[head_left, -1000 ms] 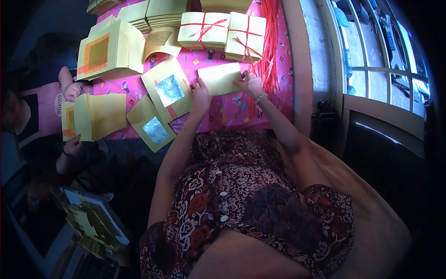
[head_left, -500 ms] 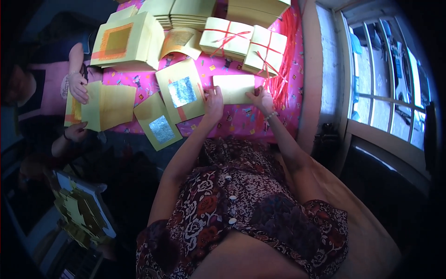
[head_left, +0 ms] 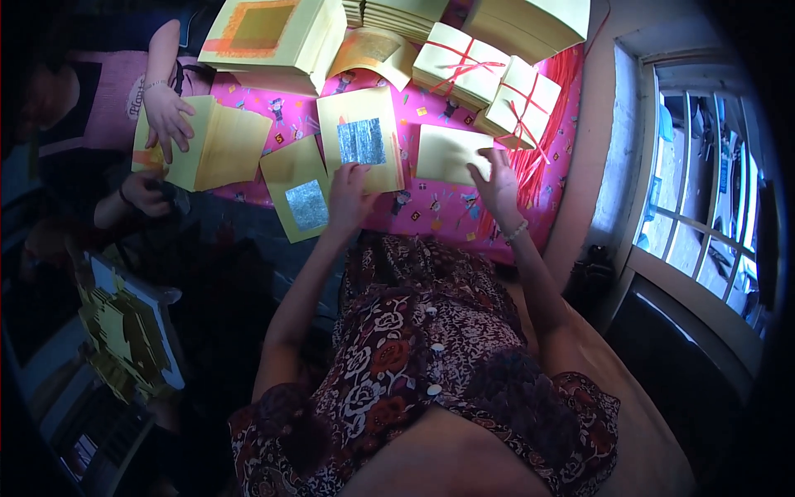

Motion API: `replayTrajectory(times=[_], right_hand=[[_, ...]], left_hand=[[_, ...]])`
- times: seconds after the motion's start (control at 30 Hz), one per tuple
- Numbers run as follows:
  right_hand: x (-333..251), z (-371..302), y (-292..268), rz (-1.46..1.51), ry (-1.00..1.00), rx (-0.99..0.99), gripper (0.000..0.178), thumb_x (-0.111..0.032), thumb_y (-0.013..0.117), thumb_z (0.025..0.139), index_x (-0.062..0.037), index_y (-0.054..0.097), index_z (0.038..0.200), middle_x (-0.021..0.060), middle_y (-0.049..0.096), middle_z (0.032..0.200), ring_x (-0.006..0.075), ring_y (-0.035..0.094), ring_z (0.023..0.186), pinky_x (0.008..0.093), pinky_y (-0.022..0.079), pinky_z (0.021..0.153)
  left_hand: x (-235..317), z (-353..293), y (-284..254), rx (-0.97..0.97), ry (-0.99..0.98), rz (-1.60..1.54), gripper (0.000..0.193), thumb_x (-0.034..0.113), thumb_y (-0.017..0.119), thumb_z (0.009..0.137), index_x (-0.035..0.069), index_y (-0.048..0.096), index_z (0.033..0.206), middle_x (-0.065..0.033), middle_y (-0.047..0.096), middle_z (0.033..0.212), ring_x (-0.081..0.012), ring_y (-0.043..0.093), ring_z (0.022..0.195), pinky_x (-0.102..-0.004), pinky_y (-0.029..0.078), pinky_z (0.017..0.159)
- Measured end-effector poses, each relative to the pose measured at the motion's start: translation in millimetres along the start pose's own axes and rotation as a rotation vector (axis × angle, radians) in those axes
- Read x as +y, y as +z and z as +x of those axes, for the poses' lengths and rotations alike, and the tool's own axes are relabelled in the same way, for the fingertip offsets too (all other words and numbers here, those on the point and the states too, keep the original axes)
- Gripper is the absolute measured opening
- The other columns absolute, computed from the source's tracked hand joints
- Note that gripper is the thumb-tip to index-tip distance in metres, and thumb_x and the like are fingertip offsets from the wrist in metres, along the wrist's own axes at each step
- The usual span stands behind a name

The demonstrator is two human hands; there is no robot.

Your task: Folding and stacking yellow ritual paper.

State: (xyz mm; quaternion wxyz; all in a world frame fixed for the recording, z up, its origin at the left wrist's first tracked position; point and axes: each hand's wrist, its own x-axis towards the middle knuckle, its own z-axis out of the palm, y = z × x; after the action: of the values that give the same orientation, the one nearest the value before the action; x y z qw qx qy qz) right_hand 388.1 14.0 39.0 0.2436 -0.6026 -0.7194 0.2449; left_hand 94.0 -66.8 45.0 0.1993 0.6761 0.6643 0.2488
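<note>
My left hand [head_left: 351, 199] lies over the lower edge of a yellow paper sheet [head_left: 338, 103] with a silver foil square [head_left: 362, 142]. Its fingers are bent, with the thumb apart from them, and no grip on the paper shows. A second foil-squared sheet [head_left: 290, 170] lies slanted to the left, partly beneath the first. My right hand [head_left: 500, 189] is open, thumb and fingers spread, at the right end of a plain cream paper packet [head_left: 451, 153]. The packet rests flat on the pink cloth, and its right end is partly hidden by my fingers.
Two paper bundles [head_left: 455, 70] tied with red ribbon lie behind the packet, beside loose red ribbons [head_left: 551, 178]. Tall paper stacks [head_left: 327, 41] and a curved sheet [head_left: 373, 51] stand farther back. At left, a co-worker's hands [head_left: 168, 120] handle a fanned paper stack [head_left: 236, 145].
My left hand has left the cream packet and moved left onto the foil-squared sheet. The right hand has opened at the packet's right end. The whole view has shifted slightly.
</note>
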Motion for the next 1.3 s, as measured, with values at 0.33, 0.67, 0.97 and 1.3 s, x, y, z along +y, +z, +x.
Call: replayTrajectory(times=[0.33, 0.67, 0.97, 1.3], right_hand=[[-96, 13, 83, -0.414, -0.607, -0.503, 0.056, -0.033, 0.076, 0.069, -0.0093, 0.050, 0.113, 0.0084, 0.050, 0.114, 0.0248, 0.048, 0.112, 0.0365, 0.045, 0.088], [-99, 55, 77, -0.309, -0.557, -0.803, 0.039, -0.037, 0.079, 0.067, -0.0121, 0.063, 0.093, 0.0051, 0.055, 0.108, 0.0243, 0.057, 0.102, 0.0363, 0.050, 0.085], [-101, 69, 78, -0.321, -0.527, -0.895, 0.039, -0.045, 0.078, 0.067, -0.0138, 0.067, 0.088, 0.0034, 0.061, 0.098, 0.0219, 0.060, 0.100, 0.0337, 0.047, 0.087], [-95, 71, 79, -0.293, -0.533, -0.887, 0.041, -0.046, 0.075, 0.070, -0.0128, 0.066, 0.093, 0.0045, 0.062, 0.098, 0.0225, 0.060, 0.100, 0.0350, 0.046, 0.088]], left_hand=[[-51, -12, -16, -0.098, 0.119, 0.057, 0.044, 0.009, 0.075, 0.065, 0.005, 0.056, 0.105, -0.0114, 0.055, 0.105, -0.0316, 0.052, 0.102, -0.0395, 0.046, 0.087], [-75, 3, -35, -0.207, 0.144, -0.174, 0.023, 0.015, 0.077, 0.068, 0.008, 0.070, 0.089, -0.0075, 0.062, 0.098, -0.0263, 0.056, 0.099, -0.0365, 0.048, 0.085], [-80, 17, -38, -0.342, 0.122, -0.154, 0.015, 0.025, 0.072, 0.077, 0.011, 0.073, 0.084, -0.0072, 0.063, 0.096, -0.0262, 0.057, 0.097, -0.0371, 0.045, 0.084], [-86, 22, -33, -0.342, 0.128, -0.131, 0.014, 0.025, 0.069, 0.079, 0.012, 0.073, 0.083, -0.0054, 0.064, 0.092, -0.0249, 0.059, 0.092, -0.0367, 0.046, 0.082]])
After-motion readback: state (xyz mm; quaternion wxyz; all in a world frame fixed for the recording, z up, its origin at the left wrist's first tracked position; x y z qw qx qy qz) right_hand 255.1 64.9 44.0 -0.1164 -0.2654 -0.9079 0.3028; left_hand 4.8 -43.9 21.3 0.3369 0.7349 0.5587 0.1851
